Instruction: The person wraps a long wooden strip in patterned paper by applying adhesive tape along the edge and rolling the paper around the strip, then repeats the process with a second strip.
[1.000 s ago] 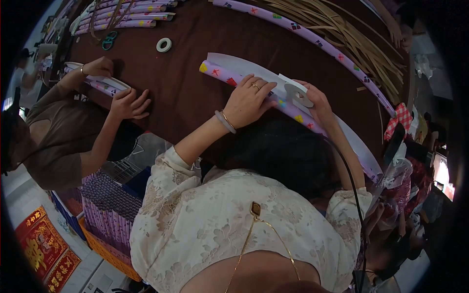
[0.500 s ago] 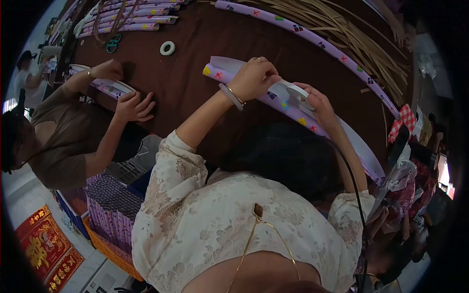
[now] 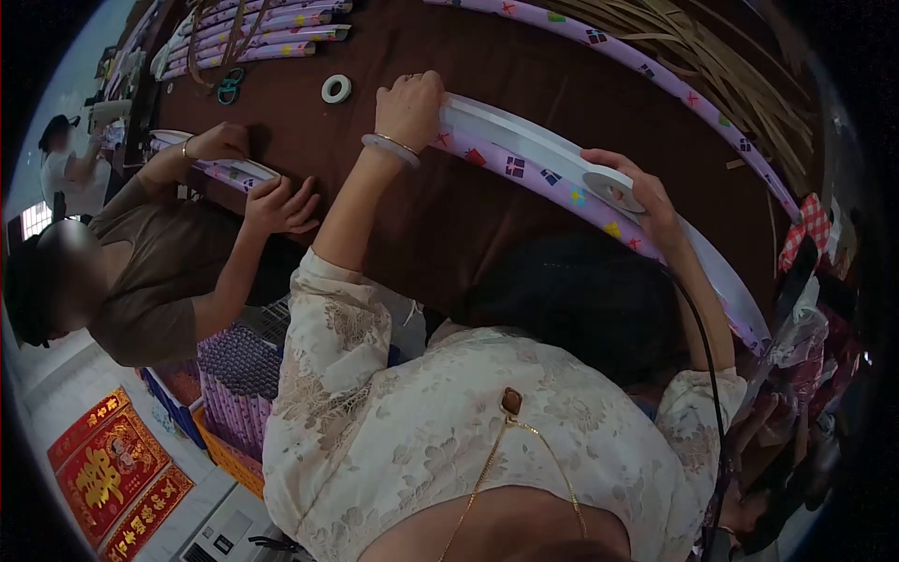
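Note:
A long purple wrapping-paper roll [image 3: 515, 167] with colored prints lies slanting across the table, its loose white-backed edge along the far side. My right hand [image 3: 655, 201] grips a roll of white tape [image 3: 611, 187] above the paper. From it a white tape strip [image 3: 524, 126] runs left along the paper's edge to my left hand [image 3: 409, 110]. The left fingers are curled closed at the paper's left end, with the strip's end hidden under them.
A co-worker's hands [image 3: 272, 201] hold a similar paper roll at left. Green-handled scissors [image 3: 229, 86] and another tape roll [image 3: 335, 89] lie on the brown tablecloth [image 3: 375, 225]. Finished rolls [image 3: 262, 42] are stacked at far left; brown strips [image 3: 721, 80] lie at far right.
My left hand has moved left, away from the tape roll, and a length of tape now stretches between my hands. My right hand still holds the roll. The view has shifted slightly.

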Action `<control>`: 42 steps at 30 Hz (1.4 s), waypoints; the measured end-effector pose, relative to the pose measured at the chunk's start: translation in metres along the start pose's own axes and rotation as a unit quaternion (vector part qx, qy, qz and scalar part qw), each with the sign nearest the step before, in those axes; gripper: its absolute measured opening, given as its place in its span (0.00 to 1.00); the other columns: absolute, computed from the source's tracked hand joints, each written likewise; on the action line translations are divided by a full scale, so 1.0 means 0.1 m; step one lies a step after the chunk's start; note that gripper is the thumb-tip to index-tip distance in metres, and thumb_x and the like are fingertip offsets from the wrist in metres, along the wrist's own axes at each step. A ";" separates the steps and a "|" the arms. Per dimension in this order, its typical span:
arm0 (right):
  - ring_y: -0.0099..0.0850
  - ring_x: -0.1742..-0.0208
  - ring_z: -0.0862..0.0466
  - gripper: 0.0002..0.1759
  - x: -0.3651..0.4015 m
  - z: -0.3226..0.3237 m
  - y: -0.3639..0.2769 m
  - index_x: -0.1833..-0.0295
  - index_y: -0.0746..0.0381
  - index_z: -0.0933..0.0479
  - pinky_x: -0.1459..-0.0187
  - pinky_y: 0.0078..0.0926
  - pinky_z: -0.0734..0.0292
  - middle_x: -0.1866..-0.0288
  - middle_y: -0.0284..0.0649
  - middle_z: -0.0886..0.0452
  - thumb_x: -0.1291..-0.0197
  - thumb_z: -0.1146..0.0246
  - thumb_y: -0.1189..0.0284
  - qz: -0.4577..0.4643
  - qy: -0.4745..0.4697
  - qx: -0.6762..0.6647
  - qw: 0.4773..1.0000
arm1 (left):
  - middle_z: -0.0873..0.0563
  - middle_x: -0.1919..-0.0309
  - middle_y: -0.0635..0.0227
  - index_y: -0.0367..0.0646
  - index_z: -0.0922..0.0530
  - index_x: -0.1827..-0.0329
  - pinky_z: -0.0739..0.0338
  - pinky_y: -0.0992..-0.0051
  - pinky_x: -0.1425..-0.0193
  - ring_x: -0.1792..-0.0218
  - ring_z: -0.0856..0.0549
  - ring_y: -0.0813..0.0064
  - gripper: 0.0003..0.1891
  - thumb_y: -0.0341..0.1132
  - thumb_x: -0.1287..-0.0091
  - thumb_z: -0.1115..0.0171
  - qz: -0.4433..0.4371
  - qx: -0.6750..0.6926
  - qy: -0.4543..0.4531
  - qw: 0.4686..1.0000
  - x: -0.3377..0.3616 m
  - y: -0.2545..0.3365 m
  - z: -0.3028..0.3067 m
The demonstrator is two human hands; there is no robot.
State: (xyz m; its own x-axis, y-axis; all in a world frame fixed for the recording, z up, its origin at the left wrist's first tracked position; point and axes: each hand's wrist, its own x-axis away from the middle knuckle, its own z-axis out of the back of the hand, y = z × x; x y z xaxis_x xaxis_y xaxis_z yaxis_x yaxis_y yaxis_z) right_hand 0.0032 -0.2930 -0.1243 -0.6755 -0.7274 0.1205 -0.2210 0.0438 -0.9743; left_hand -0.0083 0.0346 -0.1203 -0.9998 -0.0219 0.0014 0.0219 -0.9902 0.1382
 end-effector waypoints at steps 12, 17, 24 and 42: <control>0.37 0.40 0.32 0.23 0.02 0.04 0.03 0.72 0.61 0.29 0.40 0.33 0.41 0.39 0.50 0.34 0.41 0.50 0.51 -0.015 -0.002 0.022 1.000 | 0.18 0.71 0.58 0.40 0.23 0.67 0.26 0.60 0.60 0.64 0.19 0.55 0.08 0.36 0.40 0.43 0.019 0.093 -0.007 0.996 -0.05 -0.17 -0.07; 0.38 0.41 0.32 0.22 0.02 0.04 0.02 0.72 0.61 0.29 0.41 0.33 0.41 0.39 0.49 0.34 0.42 0.50 0.52 -0.022 0.000 0.029 0.999 | 0.17 0.72 0.56 0.38 0.23 0.68 0.26 0.59 0.60 0.64 0.19 0.54 0.09 0.36 0.40 0.42 0.018 0.098 -0.015 0.995 -0.10 -0.18 -0.06; 0.38 0.41 0.32 0.23 0.04 0.04 0.03 0.71 0.62 0.28 0.41 0.33 0.40 0.40 0.49 0.33 0.44 0.49 0.50 -0.039 0.012 0.019 0.999 | 0.17 0.70 0.53 0.37 0.22 0.68 0.25 0.60 0.58 0.64 0.18 0.55 0.09 0.35 0.41 0.42 0.042 0.071 -0.058 0.995 -0.15 -0.13 -0.01; 0.38 0.42 0.32 0.26 0.04 0.01 0.01 0.68 0.64 0.27 0.43 0.33 0.38 0.41 0.49 0.34 0.45 0.49 0.49 -0.054 0.019 0.026 0.998 | 0.17 0.70 0.51 0.37 0.23 0.69 0.25 0.57 0.59 0.64 0.19 0.51 0.08 0.34 0.42 0.43 0.038 0.019 -0.065 0.997 -0.22 -0.13 -0.06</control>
State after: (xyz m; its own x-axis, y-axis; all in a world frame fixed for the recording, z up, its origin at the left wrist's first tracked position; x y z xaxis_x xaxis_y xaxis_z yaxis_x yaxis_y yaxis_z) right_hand 0.0007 -0.2968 -0.1244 -0.6754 -0.7000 0.2319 -0.2583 -0.0701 -0.9635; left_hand 0.0135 0.0467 -0.1278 -0.9872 -0.0753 0.1408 0.0991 -0.9804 0.1704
